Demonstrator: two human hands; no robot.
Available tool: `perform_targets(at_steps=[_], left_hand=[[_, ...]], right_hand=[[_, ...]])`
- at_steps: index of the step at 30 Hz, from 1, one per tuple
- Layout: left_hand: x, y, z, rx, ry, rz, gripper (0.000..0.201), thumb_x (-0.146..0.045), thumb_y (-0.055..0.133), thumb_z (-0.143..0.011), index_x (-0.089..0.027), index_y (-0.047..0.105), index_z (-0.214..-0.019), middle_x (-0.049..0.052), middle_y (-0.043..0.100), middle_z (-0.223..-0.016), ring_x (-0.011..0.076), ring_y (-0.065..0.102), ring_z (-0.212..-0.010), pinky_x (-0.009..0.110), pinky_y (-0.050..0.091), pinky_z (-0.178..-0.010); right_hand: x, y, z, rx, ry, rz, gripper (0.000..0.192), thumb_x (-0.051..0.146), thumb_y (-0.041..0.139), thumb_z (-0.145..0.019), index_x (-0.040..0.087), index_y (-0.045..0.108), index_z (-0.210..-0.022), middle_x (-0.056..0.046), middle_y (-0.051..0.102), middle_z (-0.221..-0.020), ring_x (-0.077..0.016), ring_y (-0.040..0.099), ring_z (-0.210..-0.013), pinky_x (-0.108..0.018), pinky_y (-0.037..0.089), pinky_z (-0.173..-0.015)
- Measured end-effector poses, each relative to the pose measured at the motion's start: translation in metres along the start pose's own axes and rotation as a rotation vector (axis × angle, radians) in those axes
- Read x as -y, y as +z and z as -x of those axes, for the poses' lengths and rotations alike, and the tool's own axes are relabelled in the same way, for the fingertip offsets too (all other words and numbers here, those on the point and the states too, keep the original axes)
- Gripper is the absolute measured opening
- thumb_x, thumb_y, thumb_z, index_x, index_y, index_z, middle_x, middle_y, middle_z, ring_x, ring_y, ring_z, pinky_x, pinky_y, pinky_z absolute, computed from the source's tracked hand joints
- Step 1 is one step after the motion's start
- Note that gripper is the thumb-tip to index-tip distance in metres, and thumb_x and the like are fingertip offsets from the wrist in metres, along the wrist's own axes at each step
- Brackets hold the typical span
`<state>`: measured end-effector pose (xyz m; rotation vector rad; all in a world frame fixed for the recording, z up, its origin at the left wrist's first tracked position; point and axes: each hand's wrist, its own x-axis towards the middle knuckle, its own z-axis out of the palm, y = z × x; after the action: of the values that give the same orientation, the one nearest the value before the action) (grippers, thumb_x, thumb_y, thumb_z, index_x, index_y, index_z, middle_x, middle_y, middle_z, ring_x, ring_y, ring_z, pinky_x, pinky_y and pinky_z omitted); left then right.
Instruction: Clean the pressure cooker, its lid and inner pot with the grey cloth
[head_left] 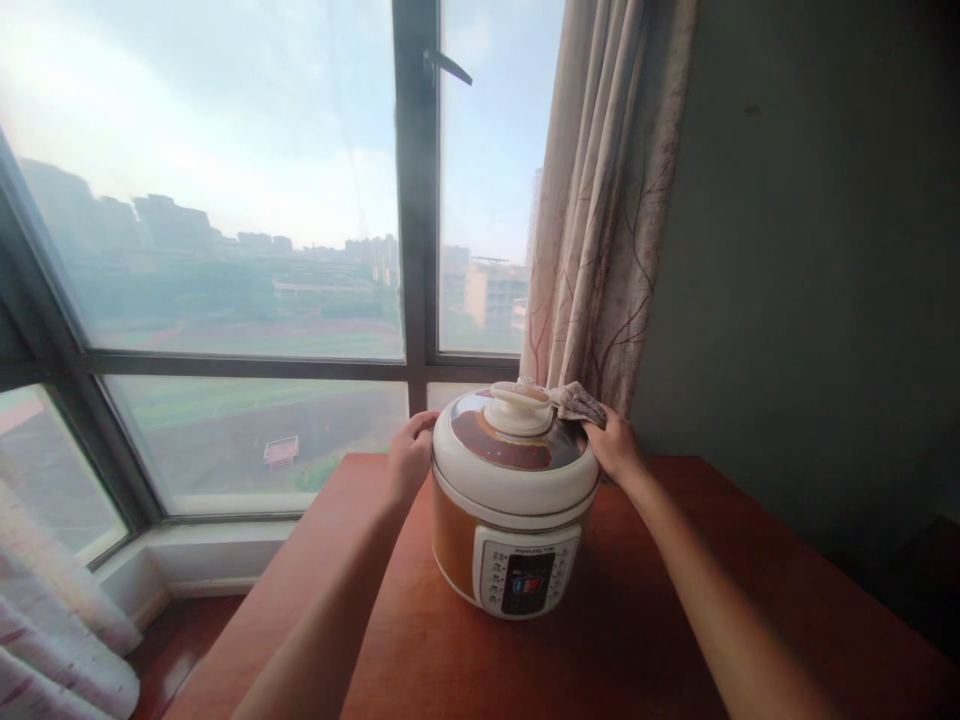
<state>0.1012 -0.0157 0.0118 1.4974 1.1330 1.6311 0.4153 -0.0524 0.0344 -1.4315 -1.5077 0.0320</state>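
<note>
Both bare arms stretched forward and slightly inward over the table (645,640), elbows low, forearms converging on the cooker (514,500). Left hand (409,458) laid against the rear left edge of the lid (480,470), fingers curled around the rim and touching it; whether pressed tight or only resting could not be told. Right hand (615,445) set at the rear right edge of the lid, fingers pinched together on a crumpled cloth (581,403) and holding it against the lid's upper surface beside the knob (519,405). Cooker placed near the middle of the table, toward its far edge, close to the window (225,200) and just in front of the curtain (600,200). Round, squat body, glossy orange-brown below, smooth cream plastic above; domed lid with a dark brown ring around a cream knob; flat cream control panel (529,578) on the front with small buttons and a dark display. Cloth brownish, patterned, soft and wrinkled. Table of polished reddish wood, faintly reflective. Curtain pale, hanging in vertical folds, printed with thin reddish branch lines. Wall (810,250) plain, matte, grey-green. Window frame dark.
</note>
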Motion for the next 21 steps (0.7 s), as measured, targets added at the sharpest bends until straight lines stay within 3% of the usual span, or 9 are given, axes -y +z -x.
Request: perform_targets(at_steps=[4, 8, 10, 12, 13, 15, 17, 19, 21], left_hand=[[0.004, 0.000, -0.003, 0.023, 0.014, -0.045, 0.039, -0.027, 0.048, -0.073, -0.015, 0.074, -0.099, 0.011, 0.076, -0.101, 0.0289, 0.068, -0.101, 0.040, 0.050, -0.093], [-0.005, -0.005, 0.006, -0.160, 0.157, -0.299, 0.038, -0.023, 0.048, -0.078, -0.017, 0.071, -0.107, 0.013, 0.071, -0.115, 0.0305, 0.063, -0.112, 0.044, 0.048, -0.098], [-0.016, -0.011, 0.024, -0.281, 0.341, -0.413, 0.033, -0.020, 0.049, -0.080, -0.018, 0.070, -0.106, 0.013, 0.067, -0.120, 0.0290, 0.060, -0.116, 0.043, 0.047, -0.099], [-0.028, -0.015, 0.054, -0.333, 0.458, -0.394, 0.022, -0.022, 0.049, -0.085, -0.019, 0.069, -0.094, 0.011, 0.067, -0.106, 0.0248, 0.064, -0.100, 0.038, 0.052, -0.087], [-0.033, -0.017, 0.073, -0.288, 0.471, -0.342, 0.018, -0.024, 0.050, -0.088, -0.019, 0.068, -0.089, 0.008, 0.068, -0.094, 0.0223, 0.064, -0.089, 0.035, 0.053, -0.081], [-0.041, -0.014, 0.115, -0.112, 0.401, -0.184, 0.020, -0.030, 0.052, -0.092, -0.020, 0.067, -0.083, 0.003, 0.066, -0.077, 0.0191, 0.063, -0.074, 0.029, 0.053, -0.070], [-0.046, -0.007, 0.155, 0.108, 0.227, -0.008, 0.026, -0.038, 0.055, -0.094, -0.020, 0.072, -0.084, 0.004, 0.069, -0.073, 0.0192, 0.064, -0.068, 0.028, 0.053, -0.065], [-0.047, 0.005, 0.185, 0.268, -0.015, 0.197, 0.034, -0.046, 0.054, -0.095, -0.020, 0.077, -0.095, 0.008, 0.075, -0.088, 0.0243, 0.070, -0.083, 0.032, 0.058, -0.075], [-0.045, 0.014, 0.201, 0.290, -0.206, 0.420, 0.046, -0.056, 0.053, -0.094, -0.021, 0.076, -0.109, 0.010, 0.076, -0.104, 0.0297, 0.070, -0.103, 0.038, 0.059, -0.086]], right_hand=[[0.015, 0.000, 0.047, -0.164, -0.193, -0.076, 0.049, 0.022, 0.053, -0.084, 0.018, 0.062, -0.132, -0.012, 0.063, -0.137, -0.0291, 0.053, -0.132, -0.052, 0.036, -0.116], [0.046, -0.002, 0.099, -0.172, -0.334, -0.072, 0.059, 0.015, 0.050, -0.085, 0.024, 0.050, -0.144, -0.009, 0.052, -0.149, -0.0292, 0.041, -0.143, -0.059, 0.029, -0.119], [0.064, -0.003, 0.117, -0.139, -0.368, -0.059, 0.062, 0.015, 0.050, -0.086, 0.024, 0.045, -0.147, -0.009, 0.048, -0.152, -0.0306, 0.036, -0.146, -0.062, 0.026, -0.120], [0.080, -0.003, 0.129, -0.123, -0.374, -0.061, 0.063, 0.016, 0.050, -0.087, 0.025, 0.043, -0.149, -0.009, 0.047, -0.153, -0.0317, 0.035, -0.146, -0.063, 0.024, -0.119], [0.087, -0.002, 0.133, -0.124, -0.368, -0.070, 0.063, 0.016, 0.049, -0.087, 0.025, 0.042, -0.149, -0.009, 0.047, -0.153, -0.0318, 0.035, -0.146, -0.063, 0.024, -0.119], [0.101, 0.000, 0.138, -0.123, -0.348, -0.103, 0.062, 0.017, 0.049, -0.088, 0.025, 0.042, -0.149, -0.009, 0.048, -0.152, -0.0319, 0.036, -0.146, -0.063, 0.024, -0.120], [0.115, 0.003, 0.142, -0.097, -0.335, -0.164, 0.062, 0.019, 0.050, -0.088, 0.027, 0.043, -0.149, -0.008, 0.049, -0.151, -0.0318, 0.037, -0.145, -0.061, 0.022, -0.121], [0.129, 0.005, 0.146, -0.048, -0.332, -0.254, 0.062, 0.020, 0.051, -0.088, 0.029, 0.042, -0.149, -0.008, 0.050, -0.151, -0.0312, 0.039, -0.144, -0.059, 0.022, -0.121], [0.143, 0.006, 0.149, 0.022, -0.343, -0.357, 0.063, 0.020, 0.054, -0.086, 0.031, 0.044, -0.148, -0.006, 0.054, -0.148, -0.0297, 0.044, -0.141, -0.055, 0.025, -0.121]])
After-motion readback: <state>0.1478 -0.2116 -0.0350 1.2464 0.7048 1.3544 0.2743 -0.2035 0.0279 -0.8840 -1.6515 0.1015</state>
